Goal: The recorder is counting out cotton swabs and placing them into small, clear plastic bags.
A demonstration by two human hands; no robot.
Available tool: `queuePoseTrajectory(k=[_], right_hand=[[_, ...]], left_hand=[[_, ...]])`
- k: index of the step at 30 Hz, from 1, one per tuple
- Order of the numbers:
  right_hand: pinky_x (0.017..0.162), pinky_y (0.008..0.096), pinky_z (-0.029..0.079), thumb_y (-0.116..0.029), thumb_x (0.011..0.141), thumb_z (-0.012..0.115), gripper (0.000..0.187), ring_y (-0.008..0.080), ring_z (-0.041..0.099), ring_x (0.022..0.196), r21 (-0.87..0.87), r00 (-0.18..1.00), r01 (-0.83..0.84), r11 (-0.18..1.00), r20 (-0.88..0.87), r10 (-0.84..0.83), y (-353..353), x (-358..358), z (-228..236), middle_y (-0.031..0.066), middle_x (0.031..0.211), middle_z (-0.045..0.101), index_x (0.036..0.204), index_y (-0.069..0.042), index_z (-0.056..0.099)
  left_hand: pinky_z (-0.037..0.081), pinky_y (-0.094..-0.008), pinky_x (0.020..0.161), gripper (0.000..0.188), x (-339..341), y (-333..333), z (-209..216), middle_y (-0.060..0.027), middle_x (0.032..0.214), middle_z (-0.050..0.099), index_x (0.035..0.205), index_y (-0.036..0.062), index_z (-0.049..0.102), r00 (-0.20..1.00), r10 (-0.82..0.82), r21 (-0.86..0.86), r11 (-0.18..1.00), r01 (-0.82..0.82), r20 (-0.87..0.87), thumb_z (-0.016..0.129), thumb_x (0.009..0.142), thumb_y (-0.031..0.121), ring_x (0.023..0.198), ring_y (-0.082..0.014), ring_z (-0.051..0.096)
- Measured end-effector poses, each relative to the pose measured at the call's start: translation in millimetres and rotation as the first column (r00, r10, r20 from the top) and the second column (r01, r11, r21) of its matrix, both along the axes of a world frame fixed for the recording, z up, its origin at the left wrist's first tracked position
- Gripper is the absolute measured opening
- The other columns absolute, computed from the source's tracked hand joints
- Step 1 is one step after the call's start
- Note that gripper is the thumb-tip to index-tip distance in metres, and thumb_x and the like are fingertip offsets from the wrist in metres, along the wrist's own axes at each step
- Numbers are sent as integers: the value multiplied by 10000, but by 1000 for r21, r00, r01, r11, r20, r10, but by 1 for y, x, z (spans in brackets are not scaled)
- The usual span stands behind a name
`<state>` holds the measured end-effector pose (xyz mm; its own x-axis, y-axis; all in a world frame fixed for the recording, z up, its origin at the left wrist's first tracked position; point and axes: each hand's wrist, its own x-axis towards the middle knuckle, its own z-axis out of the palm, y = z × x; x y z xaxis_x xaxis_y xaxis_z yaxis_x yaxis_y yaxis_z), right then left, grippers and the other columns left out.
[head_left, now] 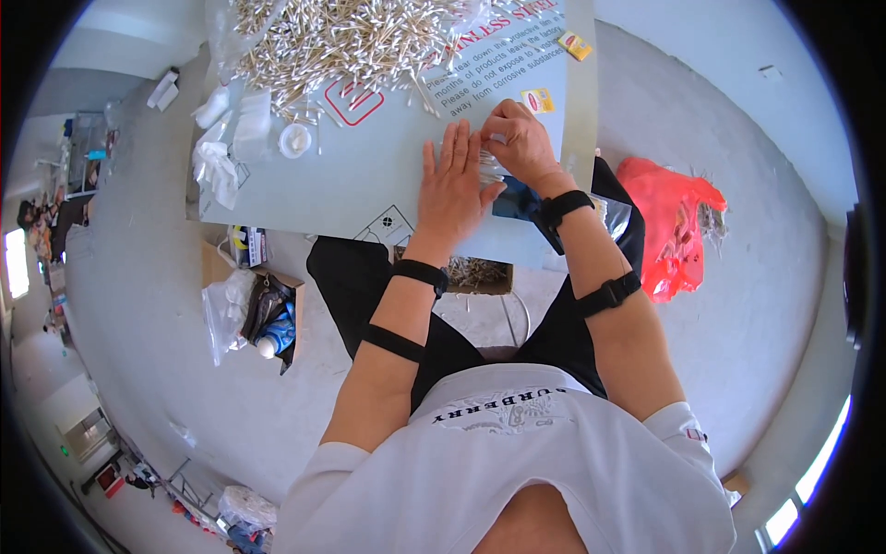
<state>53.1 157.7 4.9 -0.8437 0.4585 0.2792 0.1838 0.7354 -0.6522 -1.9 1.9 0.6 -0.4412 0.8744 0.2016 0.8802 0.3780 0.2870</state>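
Observation:
My left hand (450, 189) lies flat on the metal-topped table with its fingers stretched out. Just right of it, my right hand (521, 143) is closed in a pinch. What it pinches, if anything, is hidden by the fingers. Between the two hands shows a small bunch of white-tipped sticks (487, 164), seemingly under clear plastic. A dark blue flat thing (515, 200) lies below my right hand, partly covered by the wrist. Beyond both hands spreads a large heap of cotton swabs (346, 46).
A round white container (295, 140) and crumpled clear plastic (217, 166) lie at the table's left. Two small yellow packets (536, 101) are at the right. Below stand a box of swabs (477, 275), a cardboard box (289, 309) and a red plastic bag (666, 226).

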Motion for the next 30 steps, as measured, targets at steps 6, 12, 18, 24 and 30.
queuePoseTrajectory(k=[6, 12, 18, 24, 30], right_hand=[[817, 353, 502, -51, 797, 625, 63, 281, 601, 951, -201, 988, 18, 979, -148, -48, -5, 31, -6, 96, 979, 621, 824, -24, 675], [1063, 332, 352, -105, 987, 461, 277, 264, 484, 1243, -614, 886, 184, 768, -234, -400, -58, 51, 1, 158, 1343, 511, 1197, 39, 569], [1104, 335, 304, -135, 1011, 432, 336, 255, 401, 1327, -685, 763, 175, 708, -360, -537, -79, 37, -9, 160, 1420, 437, 1293, 33, 504], [1101, 350, 309, -151, 1015, 419, 354, 271, 413, 1324, -611, 797, 210, 763, -345, -496, -79, 30, -17, 172, 1433, 427, 1311, 31, 487], [1092, 325, 316, -164, 1011, 439, 359, 256, 435, 1306, -755, 715, 161, 636, -355, -602, -72, 32, -19, 170, 1401, 472, 1285, 58, 506]], left_hand=[[114, -535, 1152, 790, 18, -11, 4, -188, 1537, 252, 1463, 9, 285, 998, -42, -78, 996, 45, 43, 497, 904, 525, 1439, -332, 202], [123, -525, 1153, 770, 25, -1, 4, -212, 1522, 262, 1444, -11, 308, 998, 11, -4, 1000, -11, 68, 562, 890, 459, 1429, -348, 218], [207, -445, 1149, 575, -2, 3, -5, -221, 1507, 274, 1432, -14, 324, 880, -8, 476, 844, -249, 475, 444, 999, 345, 1409, -365, 246], [209, -400, 1149, 611, 3, 15, -10, -190, 1507, 301, 1437, -25, 324, 642, -177, 493, 795, -353, 746, 385, 1018, 415, 1406, -305, 279], [214, -393, 1153, 620, 3, 10, -12, -168, 1509, 308, 1439, -68, 299, 325, -393, 509, 632, -584, 860, 387, 1022, 383, 1412, -277, 265]])
